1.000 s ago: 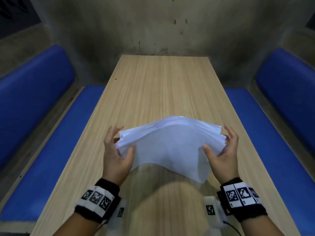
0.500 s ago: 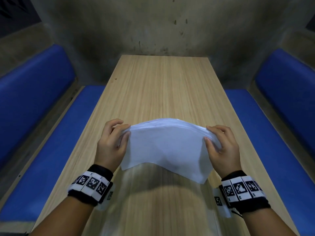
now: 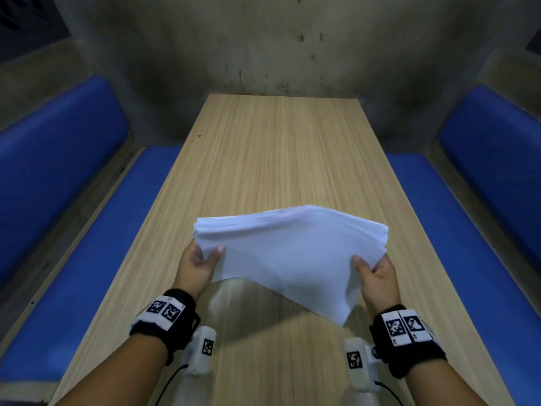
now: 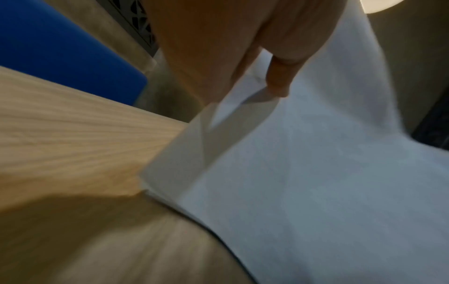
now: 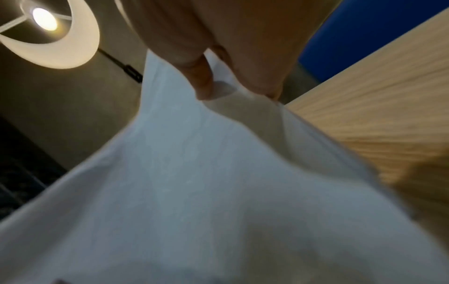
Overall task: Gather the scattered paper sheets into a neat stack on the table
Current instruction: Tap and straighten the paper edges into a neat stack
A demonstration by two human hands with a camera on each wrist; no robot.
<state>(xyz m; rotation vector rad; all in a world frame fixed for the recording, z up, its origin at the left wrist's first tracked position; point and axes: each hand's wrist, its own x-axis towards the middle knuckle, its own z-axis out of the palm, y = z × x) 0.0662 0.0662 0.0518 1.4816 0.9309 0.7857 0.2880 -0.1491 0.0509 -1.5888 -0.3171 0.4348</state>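
Note:
A bundle of white paper sheets point(image 3: 289, 253) hangs in the air above the wooden table point(image 3: 278, 153), bowed up in the middle with one corner drooping toward me. My left hand point(image 3: 202, 259) pinches its left edge, thumb on top and fingers hidden beneath. My right hand point(image 3: 371, 268) pinches the right edge the same way. In the left wrist view the thumb point(image 4: 279, 76) presses on the paper sheets point(image 4: 316, 173). In the right wrist view the thumb point(image 5: 201, 80) lies on the paper sheets point(image 5: 194, 182). The sheets' far edges are fanned and uneven.
Blue padded benches point(image 3: 87, 235) point(image 3: 456, 230) run along both sides of the table. A stained concrete wall point(image 3: 263, 45) closes the far end. A lit ceiling lamp point(image 5: 46, 32) shows in the right wrist view.
Half a second ago both hands held the sheets from above with curled fingers. Now the hands have turned palm-in and the bundle is lifted and tilted, showing its fanned far edges.

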